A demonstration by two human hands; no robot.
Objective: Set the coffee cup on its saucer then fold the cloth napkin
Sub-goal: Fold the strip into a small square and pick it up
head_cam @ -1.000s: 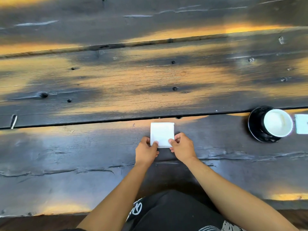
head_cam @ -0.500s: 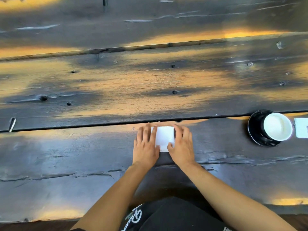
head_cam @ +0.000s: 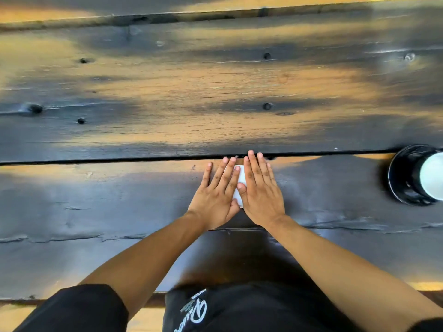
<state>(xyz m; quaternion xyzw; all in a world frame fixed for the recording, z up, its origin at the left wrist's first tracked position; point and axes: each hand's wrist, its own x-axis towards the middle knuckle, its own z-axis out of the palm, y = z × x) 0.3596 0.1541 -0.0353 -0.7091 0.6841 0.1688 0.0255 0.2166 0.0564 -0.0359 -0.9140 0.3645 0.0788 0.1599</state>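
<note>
Nearest, the left hand (head_cam: 217,195) and right hand (head_cam: 260,190) lie flat side by side, each grip released with straight fingers pressing the napkin (head_cam: 240,179) onto the dark wooden desk (head_cam: 96,212); only a narrow white strip shows between them, folded small. It looks light, soft and limp, likely to spring open unless creased; best taken by pinching an edge or corner. Far right, the white cup (head_cam: 432,179) stands on its black saucer (head_cam: 402,176), probably fragile.
</note>
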